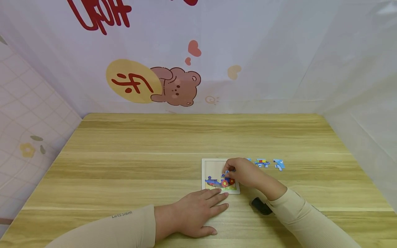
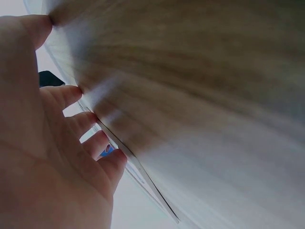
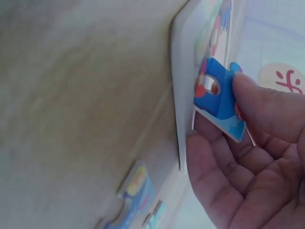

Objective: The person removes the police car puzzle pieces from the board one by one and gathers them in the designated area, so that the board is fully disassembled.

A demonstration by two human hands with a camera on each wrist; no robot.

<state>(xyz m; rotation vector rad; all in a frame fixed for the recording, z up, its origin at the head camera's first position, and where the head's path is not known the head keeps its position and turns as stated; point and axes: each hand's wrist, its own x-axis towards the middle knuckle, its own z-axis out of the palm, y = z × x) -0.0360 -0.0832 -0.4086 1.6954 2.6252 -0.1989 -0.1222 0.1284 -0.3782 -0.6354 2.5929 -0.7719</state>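
A square puzzle board (image 1: 203, 175) with a pale frame lies on the wooden table, its lower part filled with a colourful picture and its upper part bare. My right hand (image 1: 245, 172) pinches a blue puzzle piece (image 3: 220, 98) between thumb and fingers, tilted over the right side of the board. In the right wrist view the piece's lower edge overlaps the picture. My left hand (image 1: 200, 210) lies palm down with fingers spread, its fingertips at the board's near edge. The left wrist view shows those fingertips along the board's frame (image 2: 147, 181).
Right of the board lie loose puzzle pieces, among them one with a red and yellow patch (image 1: 262, 162) and a light blue one (image 1: 279, 164). A black object (image 1: 261, 206) is beside the right forearm. A printed white curtain (image 1: 263, 41) stands behind the table (image 1: 124, 137).
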